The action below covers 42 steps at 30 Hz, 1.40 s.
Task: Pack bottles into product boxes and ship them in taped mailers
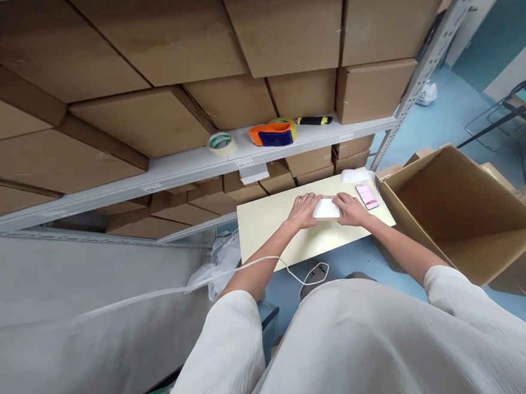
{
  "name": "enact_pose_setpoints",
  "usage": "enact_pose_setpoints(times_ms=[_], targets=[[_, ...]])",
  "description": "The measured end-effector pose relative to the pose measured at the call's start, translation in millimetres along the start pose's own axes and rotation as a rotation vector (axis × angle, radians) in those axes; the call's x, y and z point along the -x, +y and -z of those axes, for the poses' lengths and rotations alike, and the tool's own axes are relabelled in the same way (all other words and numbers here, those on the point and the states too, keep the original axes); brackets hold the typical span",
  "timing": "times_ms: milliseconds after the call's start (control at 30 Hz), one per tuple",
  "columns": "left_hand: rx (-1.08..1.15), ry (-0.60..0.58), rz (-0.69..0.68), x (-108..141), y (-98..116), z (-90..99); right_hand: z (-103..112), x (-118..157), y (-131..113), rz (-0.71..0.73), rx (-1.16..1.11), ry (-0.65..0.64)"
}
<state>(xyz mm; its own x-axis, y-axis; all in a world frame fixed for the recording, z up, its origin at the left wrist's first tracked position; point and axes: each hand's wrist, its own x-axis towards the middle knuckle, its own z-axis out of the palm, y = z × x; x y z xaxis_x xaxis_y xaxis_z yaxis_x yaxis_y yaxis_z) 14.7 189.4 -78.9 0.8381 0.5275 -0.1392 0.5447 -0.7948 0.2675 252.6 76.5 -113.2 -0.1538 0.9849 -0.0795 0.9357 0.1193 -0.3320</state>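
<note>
Between my two hands is a small brown box with a white top [326,209], held above the pale yellow table [266,236]. My left hand [306,210] grips its left end, with the fingers over the far edge. The right end is gripped by my right hand [350,209]. Just right of my right hand lies a phone with a pink screen [367,196]. White papers [355,175] rest at the table's far right corner.
A shelf [184,166] with cardboard boxes [296,23] stands ahead, holding a tape roll [222,144], an orange and blue tape dispenser [273,134] and a black-yellow cutter [314,121]. A large open carton [462,207] is at right. A white cable [161,293] crosses my left forearm.
</note>
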Motion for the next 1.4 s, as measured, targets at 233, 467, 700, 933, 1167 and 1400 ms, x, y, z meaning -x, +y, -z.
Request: enact_pose_setpoints(times_ms=[233,467,700,933,1167,1400], targets=[[0.019,0.051,-0.105,-50.5,96.5,4.7,41.1,89.6,70.2,0.007,-0.078,0.191],[0.017,0.088,-0.239,-114.4,176.2,19.8,94.6,158.8,126.5,-0.099,-0.021,0.281],[0.025,0.145,-0.403,-191.4,216.4,16.5,124.6,205.1,170.3,-0.356,-0.015,0.405],[0.106,0.056,-0.515,-245.1,254.7,-14.9,119.5,259.4,207.4,-0.617,-0.044,0.436],[0.141,-0.092,-0.472,-291.2,278.7,-44.2,94.0,284.6,265.0,-0.76,-0.123,0.414],[0.203,-0.191,-0.394,-332.2,295.1,-92.1,49.5,283.1,349.0,-0.817,-0.187,0.321]])
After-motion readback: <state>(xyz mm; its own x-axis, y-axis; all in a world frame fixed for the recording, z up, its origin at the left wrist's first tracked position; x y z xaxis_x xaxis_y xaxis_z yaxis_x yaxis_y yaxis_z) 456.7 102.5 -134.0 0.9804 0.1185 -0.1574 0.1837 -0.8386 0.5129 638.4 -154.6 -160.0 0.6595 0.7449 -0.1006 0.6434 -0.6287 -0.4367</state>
